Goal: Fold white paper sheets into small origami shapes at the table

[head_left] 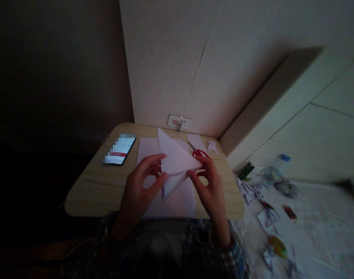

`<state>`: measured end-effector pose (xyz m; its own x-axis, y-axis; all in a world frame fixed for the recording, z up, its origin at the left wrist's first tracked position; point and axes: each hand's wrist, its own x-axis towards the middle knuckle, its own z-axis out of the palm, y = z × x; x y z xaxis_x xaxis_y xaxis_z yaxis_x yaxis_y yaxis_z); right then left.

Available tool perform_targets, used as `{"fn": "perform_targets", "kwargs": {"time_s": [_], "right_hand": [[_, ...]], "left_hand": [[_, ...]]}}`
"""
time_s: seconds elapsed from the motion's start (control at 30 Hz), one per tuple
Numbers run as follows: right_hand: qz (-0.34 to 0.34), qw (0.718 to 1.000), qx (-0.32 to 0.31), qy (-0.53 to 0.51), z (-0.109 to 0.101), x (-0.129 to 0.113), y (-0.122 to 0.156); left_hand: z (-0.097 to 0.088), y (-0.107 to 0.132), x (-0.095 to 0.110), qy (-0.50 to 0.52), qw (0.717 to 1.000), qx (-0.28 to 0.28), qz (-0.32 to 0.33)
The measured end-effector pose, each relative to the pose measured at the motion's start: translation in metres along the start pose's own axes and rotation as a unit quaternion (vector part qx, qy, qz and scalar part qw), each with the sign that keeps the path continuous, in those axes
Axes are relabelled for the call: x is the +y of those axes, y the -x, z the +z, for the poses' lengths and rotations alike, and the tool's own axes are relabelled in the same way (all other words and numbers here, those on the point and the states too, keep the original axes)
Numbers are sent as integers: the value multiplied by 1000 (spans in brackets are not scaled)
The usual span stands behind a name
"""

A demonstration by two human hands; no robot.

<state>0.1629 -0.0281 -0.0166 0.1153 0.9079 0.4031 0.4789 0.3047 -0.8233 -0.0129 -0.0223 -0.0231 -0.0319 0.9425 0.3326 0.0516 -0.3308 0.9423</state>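
Observation:
Between my two hands is a folded sheet of white paper (177, 155), held up off the table with pointed corners at its top, right and bottom. My left hand (144, 178) pinches its left edge between thumb and fingers. At the right corner my right hand (207, 178) grips the paper the same way. Beneath it lies a stack of white paper (171, 205), partly covered by my hands and the folded piece. Red-handled scissors (200, 154) rest just beyond my right hand, their handles partly hidden by it.
A lit phone (120, 151) lies at the left of the wooden table (98, 193). A small folded paper (212, 146) sits at its back right. Behind is a wall socket (179, 121). On the right, a plastic bottle (274, 172) and several papers lie on a pale surface.

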Motion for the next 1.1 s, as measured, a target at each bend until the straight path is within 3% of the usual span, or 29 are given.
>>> {"fn": "perform_targets", "kwargs": {"time_s": [0.27,0.6,0.87,1.1], "right_hand": [[7,999,10,41,0,0,-1],[18,999,-24,-37,-3,-6,0],[34,999,2,-42,-4,-6,1],[53,997,1,-48,-3,-6,1]], "left_hand": [[2,1,0,8,1000,-14,-19],[2,-2,0,48,996,28,-66],[-1,-2,7,-5,999,-20,-40],[-1,-1,11,-10,999,-23,-45]]}}
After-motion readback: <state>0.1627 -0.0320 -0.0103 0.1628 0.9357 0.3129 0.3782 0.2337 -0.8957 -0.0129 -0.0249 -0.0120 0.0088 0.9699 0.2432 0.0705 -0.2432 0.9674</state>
